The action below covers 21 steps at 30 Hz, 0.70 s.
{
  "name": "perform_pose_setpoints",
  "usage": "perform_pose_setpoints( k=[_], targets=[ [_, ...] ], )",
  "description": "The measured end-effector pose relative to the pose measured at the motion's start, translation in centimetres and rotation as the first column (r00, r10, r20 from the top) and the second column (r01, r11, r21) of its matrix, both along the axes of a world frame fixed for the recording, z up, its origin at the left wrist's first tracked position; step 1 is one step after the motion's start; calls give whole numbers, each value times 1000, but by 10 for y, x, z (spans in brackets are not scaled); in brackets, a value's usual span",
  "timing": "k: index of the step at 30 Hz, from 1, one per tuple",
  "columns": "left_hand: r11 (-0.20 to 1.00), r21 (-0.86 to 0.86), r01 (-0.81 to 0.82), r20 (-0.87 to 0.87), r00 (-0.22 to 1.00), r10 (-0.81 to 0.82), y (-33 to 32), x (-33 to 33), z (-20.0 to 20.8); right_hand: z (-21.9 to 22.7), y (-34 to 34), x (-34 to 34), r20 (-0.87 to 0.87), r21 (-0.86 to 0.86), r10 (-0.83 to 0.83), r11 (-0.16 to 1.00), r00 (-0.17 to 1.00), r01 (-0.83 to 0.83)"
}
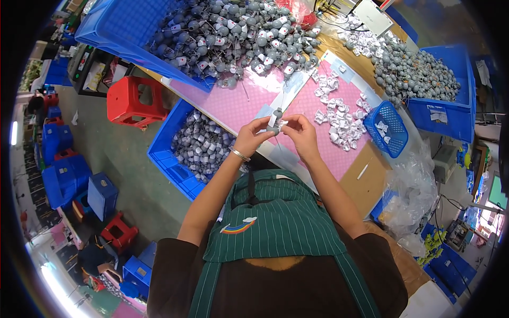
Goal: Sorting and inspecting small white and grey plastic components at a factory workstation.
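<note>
Between my two hands, over the near edge of the pink mat [313, 106], is a small grey figure-like part [277, 113] with a white piece on it and a thin stem or wire. My left hand [255, 135] pinches its grey body from the left. The fingers of my right hand [300, 136] are closed at its right side, on a small white piece [283, 124] against the body. My fingertips partly cover where the two meet. To the right of my hands, small white folded pieces [339, 122] lie loose on the mat.
A large blue crate [114, 32] spills grey parts [233, 37] onto the table. A blue bin [172, 159] of grey and white pieces stands below left. At right are a blue basket [389, 143], a white pen [362, 171], plastic bags [411, 193] and another crate [445, 117]. A red stool [124, 103] stands left.
</note>
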State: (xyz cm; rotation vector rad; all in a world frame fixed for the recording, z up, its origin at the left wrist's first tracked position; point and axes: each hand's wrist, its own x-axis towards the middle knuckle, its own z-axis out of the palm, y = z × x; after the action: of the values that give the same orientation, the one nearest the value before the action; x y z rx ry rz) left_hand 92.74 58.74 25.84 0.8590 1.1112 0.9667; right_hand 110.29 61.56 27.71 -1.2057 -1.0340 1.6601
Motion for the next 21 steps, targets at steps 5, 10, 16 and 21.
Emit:
perform_pose_setpoints(
  k=[5,10,16,21],
  targets=[
    [996,33,77,20,997,-78,-2,-10,10,4,-4,2,-19,51,6,999,1000,-5],
    [991,66,113,23,993,-115,-4,-15,22,10,-6,2,208,213,14,975,978,-59],
    [981,148,127,-5,992,-128,0,-18,34,24,-8,2,295,312,-29,948,955,-68],
    [982,135,134,4,991,-136,-1,-21,40,37,-4,4,354,405,25,897,935,-177]
  ],
)
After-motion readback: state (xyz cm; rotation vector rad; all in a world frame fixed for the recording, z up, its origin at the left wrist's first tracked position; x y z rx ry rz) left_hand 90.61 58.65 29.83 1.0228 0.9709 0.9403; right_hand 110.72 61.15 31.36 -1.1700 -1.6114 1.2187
